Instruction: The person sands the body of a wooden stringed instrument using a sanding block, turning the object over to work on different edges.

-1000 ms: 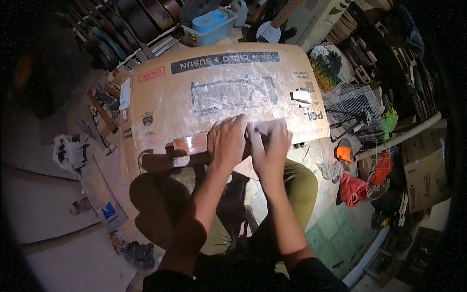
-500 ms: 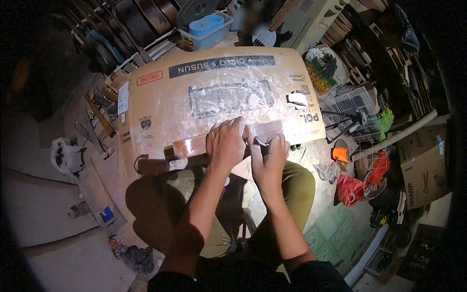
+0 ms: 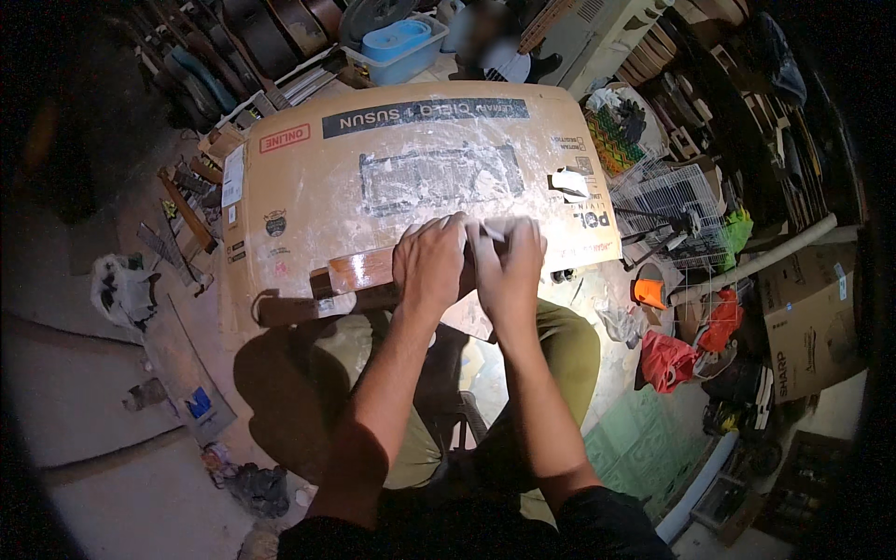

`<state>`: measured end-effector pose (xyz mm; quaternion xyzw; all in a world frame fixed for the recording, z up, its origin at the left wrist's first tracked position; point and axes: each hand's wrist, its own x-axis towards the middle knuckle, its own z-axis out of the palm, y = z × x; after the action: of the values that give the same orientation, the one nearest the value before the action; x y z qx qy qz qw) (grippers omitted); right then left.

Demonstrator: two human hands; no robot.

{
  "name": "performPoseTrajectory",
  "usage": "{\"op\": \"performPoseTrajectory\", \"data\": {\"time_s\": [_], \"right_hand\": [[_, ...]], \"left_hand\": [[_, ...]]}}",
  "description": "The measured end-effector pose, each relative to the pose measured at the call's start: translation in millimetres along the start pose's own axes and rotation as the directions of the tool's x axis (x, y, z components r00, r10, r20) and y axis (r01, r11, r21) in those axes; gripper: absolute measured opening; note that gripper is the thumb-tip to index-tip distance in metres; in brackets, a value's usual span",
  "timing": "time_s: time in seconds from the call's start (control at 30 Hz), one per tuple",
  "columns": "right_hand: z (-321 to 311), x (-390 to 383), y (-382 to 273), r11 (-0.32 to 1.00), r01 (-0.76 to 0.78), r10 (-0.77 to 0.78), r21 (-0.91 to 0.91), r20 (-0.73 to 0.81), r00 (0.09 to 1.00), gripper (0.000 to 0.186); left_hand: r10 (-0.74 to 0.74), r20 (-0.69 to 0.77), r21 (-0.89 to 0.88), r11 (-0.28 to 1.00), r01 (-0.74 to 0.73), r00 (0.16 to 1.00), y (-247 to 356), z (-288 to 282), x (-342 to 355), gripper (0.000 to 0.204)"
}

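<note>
A large brown cardboard box (image 3: 308, 187) lies flat in front of me and serves as a work surface. A varnished strip of brown wood (image 3: 350, 275) lies along its near edge. My left hand (image 3: 429, 266) presses down on this wood. My right hand (image 3: 509, 266) sits right beside it, closed on a small pale piece that looks like sandpaper (image 3: 499, 229), held against the wood. Both hands touch each other. My knees in olive trousers (image 3: 569, 345) show below the box.
A blue plastic tub (image 3: 397, 42) stands behind the box. White wire racks (image 3: 667, 201), a pale pipe (image 3: 756, 261), an orange object (image 3: 649, 291) and red bags (image 3: 667, 359) crowd the right. A cardboard carton (image 3: 807, 322) stands far right. Wood scraps (image 3: 182, 205) lie left.
Both hands have stayed together on the wood at the box's near edge, with the right hand shifting slightly back and forth. The view has tilted a little.
</note>
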<state>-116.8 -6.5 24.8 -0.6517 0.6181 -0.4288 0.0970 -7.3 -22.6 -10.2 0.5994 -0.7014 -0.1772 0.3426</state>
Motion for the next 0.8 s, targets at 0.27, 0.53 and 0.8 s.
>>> {"op": "performPoseTrajectory", "data": {"time_s": [0.27,0.53,0.8], "right_hand": [[5.3,8.3,-6.5,0.995,-0.098,0.098,0.026,0.002,0.995,0.032],[4.5,13.6,-4.8,0.987,-0.155,0.154,0.034,0.031,0.988,0.027],[0.1,2.9,0.4,0.981,-0.131,0.127,0.143,0.033,0.991,0.026]], "left_hand": [[0.070,-0.108,-0.034,0.997,-0.074,0.992,-8.8,9.3,-1.3,0.009],[0.038,-0.024,0.010,0.999,-0.038,0.999,1.6,-3.4,1.0,0.023],[0.069,-0.140,-0.047,0.996,-0.077,0.988,0.2,1.6,-5.2,0.014]]}}
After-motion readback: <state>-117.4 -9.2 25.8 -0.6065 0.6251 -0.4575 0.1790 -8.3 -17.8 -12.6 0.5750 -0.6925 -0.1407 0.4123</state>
